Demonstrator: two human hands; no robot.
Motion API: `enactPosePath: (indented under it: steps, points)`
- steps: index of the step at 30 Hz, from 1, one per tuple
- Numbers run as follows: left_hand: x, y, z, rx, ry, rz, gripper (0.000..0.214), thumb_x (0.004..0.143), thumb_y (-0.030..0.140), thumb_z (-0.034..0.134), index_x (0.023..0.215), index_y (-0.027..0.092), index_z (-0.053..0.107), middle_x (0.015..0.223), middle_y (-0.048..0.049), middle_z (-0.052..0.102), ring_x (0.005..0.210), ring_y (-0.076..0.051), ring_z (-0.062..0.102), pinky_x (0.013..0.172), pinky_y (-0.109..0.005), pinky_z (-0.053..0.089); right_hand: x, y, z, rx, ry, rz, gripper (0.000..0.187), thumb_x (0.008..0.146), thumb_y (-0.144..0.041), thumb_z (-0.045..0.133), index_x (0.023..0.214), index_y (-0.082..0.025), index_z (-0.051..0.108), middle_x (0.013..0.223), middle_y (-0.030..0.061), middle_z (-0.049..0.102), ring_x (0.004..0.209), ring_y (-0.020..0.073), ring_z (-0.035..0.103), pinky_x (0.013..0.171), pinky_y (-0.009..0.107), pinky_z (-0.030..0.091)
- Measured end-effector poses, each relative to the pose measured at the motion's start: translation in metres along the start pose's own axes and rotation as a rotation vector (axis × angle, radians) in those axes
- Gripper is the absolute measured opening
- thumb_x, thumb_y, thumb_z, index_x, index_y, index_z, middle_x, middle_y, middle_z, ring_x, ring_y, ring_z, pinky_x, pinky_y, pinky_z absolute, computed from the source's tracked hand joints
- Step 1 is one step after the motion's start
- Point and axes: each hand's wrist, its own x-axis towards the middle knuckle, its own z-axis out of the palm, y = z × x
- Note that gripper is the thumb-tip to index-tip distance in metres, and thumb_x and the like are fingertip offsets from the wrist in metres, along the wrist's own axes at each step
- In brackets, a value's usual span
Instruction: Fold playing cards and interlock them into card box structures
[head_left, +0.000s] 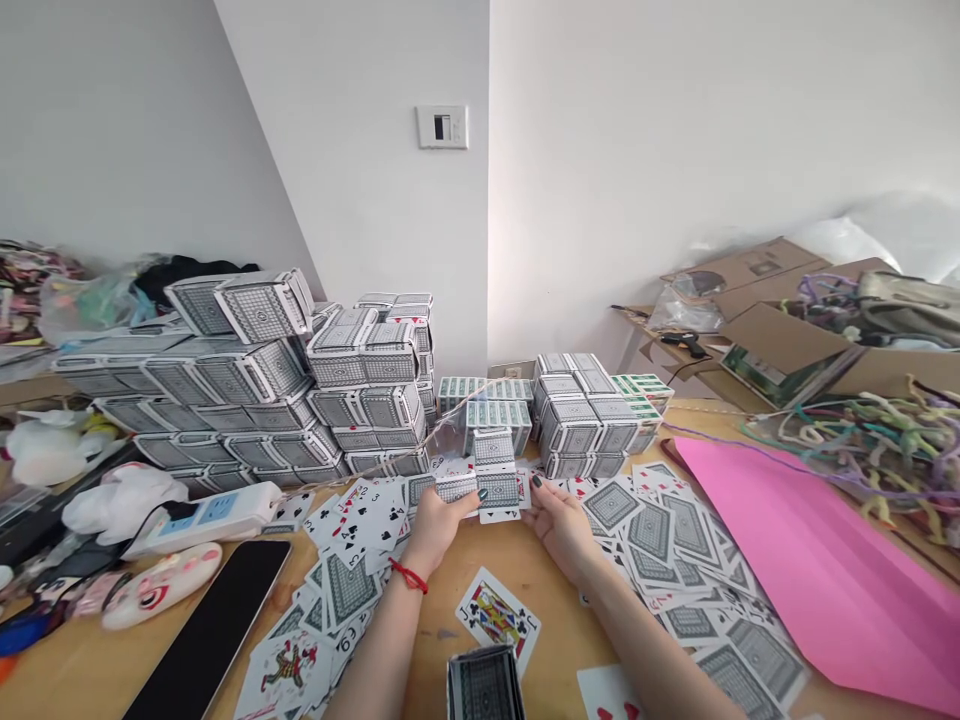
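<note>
In front of me on the wooden table is a small assembly of folded playing cards (497, 490), with grey patterned backs and one card standing up at the rear. My left hand (439, 525), a red string bracelet at its wrist, grips the left part, thumb over the front. At the right edge my right hand (559, 522) is close to the cards, fingers curved and apart; whether they touch is unclear. A jack of clubs (496, 612) lies face up nearer me. Below it stands a block of cards (484, 685), cut off by the frame.
Stacked card blocks (247, 385) rise at left, more card blocks (574, 415) behind my hands. Loose cards (675, 550) spread on both sides. A black phone (210, 630) and white power strip (206, 515) lie left; pink paper (817, 570) and a cardboard box (885, 375) are right.
</note>
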Motion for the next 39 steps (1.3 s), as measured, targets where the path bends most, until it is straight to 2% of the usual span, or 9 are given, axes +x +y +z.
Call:
enactPosePath:
  steps: [4,7,10,14,18,23,27,34,39]
  points:
    - [-0.001,0.0,0.0,-0.174,-0.068,-0.037,0.024,0.059,0.025,0.073,0.08,0.015,0.068,0.087,-0.0057,0.071,0.089,-0.025,0.063,0.084,-0.038,0.047,0.0,-0.003,0.0,0.204,-0.078,0.095,0.017,0.077,-0.038,0.058,0.079,-0.022,0.062,0.075,0.0032,0.067,0.071,0.0192,0.062,0.073,0.038,0.05]
    - [-0.005,0.003,0.003,-0.276,-0.122,-0.087,0.026,0.06,0.025,0.073,0.084,0.017,0.067,0.092,-0.0049,0.07,0.086,-0.025,0.064,0.08,-0.039,0.05,-0.003,-0.006,0.004,0.263,-0.174,0.156,0.022,0.079,-0.037,0.055,0.094,-0.022,0.062,0.093,0.0052,0.068,0.082,0.0201,0.062,0.075,0.038,0.049]
    - [-0.009,0.007,0.006,-0.32,-0.183,-0.123,0.032,0.062,0.027,0.071,0.093,0.019,0.065,0.095,-0.0047,0.069,0.088,-0.025,0.064,0.078,-0.04,0.051,-0.007,-0.01,0.008,0.29,-0.258,0.187,0.031,0.08,-0.037,0.052,0.104,-0.02,0.06,0.108,0.0085,0.064,0.09,0.0218,0.06,0.077,0.039,0.048]
    - [-0.009,0.007,0.008,-0.274,-0.179,-0.112,0.035,0.062,0.028,0.072,0.094,0.018,0.065,0.095,-0.0064,0.07,0.089,-0.026,0.063,0.079,-0.04,0.05,-0.009,-0.011,0.01,0.236,-0.305,0.188,0.034,0.079,-0.04,0.051,0.103,-0.019,0.061,0.107,0.0102,0.064,0.093,0.0234,0.059,0.08,0.04,0.046]
    - [-0.007,0.001,0.008,-0.241,-0.149,-0.064,0.036,0.06,0.028,0.073,0.093,0.016,0.065,0.092,-0.0076,0.07,0.089,-0.026,0.063,0.081,-0.038,0.048,-0.008,-0.01,0.011,0.173,-0.288,0.164,0.03,0.079,-0.04,0.053,0.096,-0.018,0.064,0.098,0.0098,0.066,0.09,0.0232,0.06,0.079,0.039,0.047]
    - [-0.006,-0.001,0.01,-0.21,-0.139,-0.023,0.036,0.06,0.026,0.073,0.094,0.015,0.064,0.089,-0.0071,0.07,0.09,-0.025,0.062,0.083,-0.036,0.047,-0.005,-0.001,0.012,0.174,-0.167,0.142,0.022,0.076,-0.037,0.058,0.089,-0.02,0.066,0.084,0.0087,0.068,0.082,0.0241,0.062,0.072,0.039,0.049]
    - [-0.006,0.0,0.01,-0.205,-0.144,-0.019,0.038,0.06,0.025,0.073,0.096,0.015,0.063,0.087,-0.0068,0.071,0.09,-0.025,0.063,0.084,-0.037,0.047,-0.005,0.004,0.017,0.205,-0.104,0.103,0.02,0.074,-0.035,0.061,0.086,-0.019,0.066,0.081,0.0062,0.068,0.082,0.0239,0.062,0.073,0.039,0.05]
    - [-0.007,-0.001,0.011,-0.319,-0.189,-0.133,0.037,0.063,0.028,0.071,0.098,0.018,0.063,0.087,-0.006,0.071,0.085,-0.025,0.064,0.08,-0.04,0.048,-0.005,-0.003,0.02,0.129,-0.145,0.076,0.033,0.084,-0.045,0.044,0.095,-0.021,0.063,0.084,0.008,0.068,0.081,0.0252,0.062,0.069,0.04,0.05]
    - [-0.008,-0.004,0.014,-0.263,-0.197,-0.095,0.04,0.061,0.027,0.072,0.099,0.016,0.064,0.084,-0.0059,0.071,0.085,-0.025,0.064,0.083,-0.04,0.047,-0.005,0.0,0.016,0.06,-0.086,0.027,0.032,0.083,-0.046,0.045,0.089,-0.021,0.065,0.081,0.0068,0.069,0.079,0.0266,0.063,0.068,0.04,0.049]
